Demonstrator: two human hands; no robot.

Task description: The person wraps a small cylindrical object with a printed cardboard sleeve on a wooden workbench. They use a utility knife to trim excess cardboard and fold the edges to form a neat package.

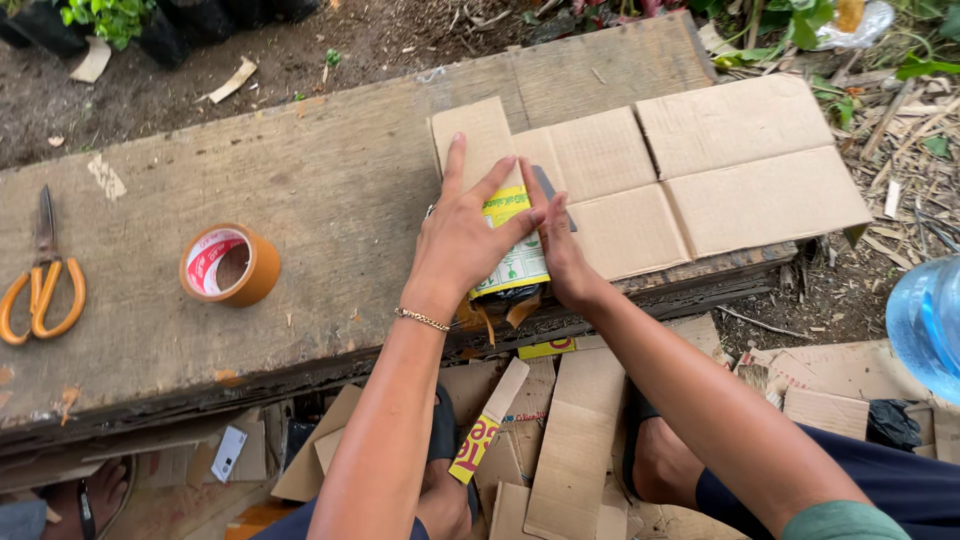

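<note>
Am pressing left hand [468, 235] flat, fingers spread wide, on yellow-green packet [512, 250] at frame centre, near counter [300, 190] front edge. Right hand [558, 245] fingers straight, steadying packet's side. Packet lying on flattened cardboard [700, 170]; not yet folded around it. Tape roll [230, 265] and scissors [42, 285] sitting at left, untouched.

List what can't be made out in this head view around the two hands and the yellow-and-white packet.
- Packet: most of its face lies under the left hand and right hand.
- Dark flat thing behind the fingers: mostly covered by the right hand; kind unclear.
- Cardboard sheet: near-left part hidden by the hands and packet.
- Blue water bottle: cut off by the right edge.
- Scissors: handle cut by the left edge.
</note>
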